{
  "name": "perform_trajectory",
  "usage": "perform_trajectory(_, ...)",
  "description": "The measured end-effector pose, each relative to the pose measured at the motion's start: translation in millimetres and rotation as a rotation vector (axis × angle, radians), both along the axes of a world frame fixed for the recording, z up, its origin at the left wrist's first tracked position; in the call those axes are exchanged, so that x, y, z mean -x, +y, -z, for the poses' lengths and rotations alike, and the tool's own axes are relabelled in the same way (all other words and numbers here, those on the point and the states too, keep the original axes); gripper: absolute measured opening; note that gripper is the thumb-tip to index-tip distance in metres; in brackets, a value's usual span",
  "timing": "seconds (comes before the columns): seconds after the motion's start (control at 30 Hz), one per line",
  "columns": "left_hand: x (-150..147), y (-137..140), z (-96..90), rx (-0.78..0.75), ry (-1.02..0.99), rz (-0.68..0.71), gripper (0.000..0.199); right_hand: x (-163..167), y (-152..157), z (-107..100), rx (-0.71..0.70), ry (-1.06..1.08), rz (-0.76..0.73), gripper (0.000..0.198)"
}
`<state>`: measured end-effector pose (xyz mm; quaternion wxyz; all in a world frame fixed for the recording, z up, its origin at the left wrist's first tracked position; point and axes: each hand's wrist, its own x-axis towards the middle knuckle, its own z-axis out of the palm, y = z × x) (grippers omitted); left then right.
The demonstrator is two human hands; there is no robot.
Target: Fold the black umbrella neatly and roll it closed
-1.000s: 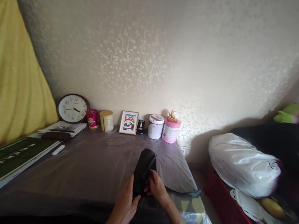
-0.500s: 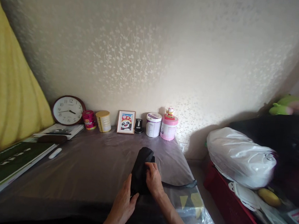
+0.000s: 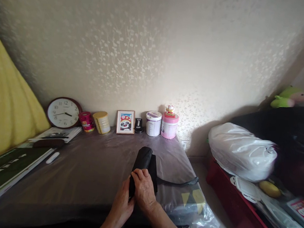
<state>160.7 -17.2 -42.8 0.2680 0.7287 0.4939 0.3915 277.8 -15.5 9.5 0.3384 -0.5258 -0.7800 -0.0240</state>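
A black rolled-up cloth (image 3: 143, 155) lies near the front of the covered table, with a flatter black flap (image 3: 153, 175) along its right side. My left hand (image 3: 123, 199) grips the near left end of the roll, thumb toward me. Across the top of it lies my right hand (image 3: 143, 190), fingers bent over the cloth and pressing near the left fingertips. A dark strap (image 3: 178, 182) runs from the cloth to the table's right edge. The near end of the roll is hidden by my hands.
Along the wall stand a clock (image 3: 65, 112), several tins, among them a yellow tin (image 3: 101, 122), and a framed panda picture (image 3: 125, 122). Books (image 3: 9, 173) and a white pen-like object (image 3: 52, 157) lie left. A red bin (image 3: 229, 202) with a white bag (image 3: 243, 151) stands right.
My right hand has moved left, from the cloth's right side to over its top. The roll looks tighter, with the flap now showing at right. The view has shifted slightly.
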Motion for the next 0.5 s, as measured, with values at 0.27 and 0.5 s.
perform_trajectory(0.27, 0, -6, -7.3, -0.003, 0.023, 0.009, 0.069, -2, -2, 3, 0.013, 0.12, -0.087, 0.028)
perform_trajectory(0.5, -2, -7, -8.9, 0.02, 0.023, 0.011, 0.061, -21, 9, 13, -0.046, 0.35, 0.018, 0.031)
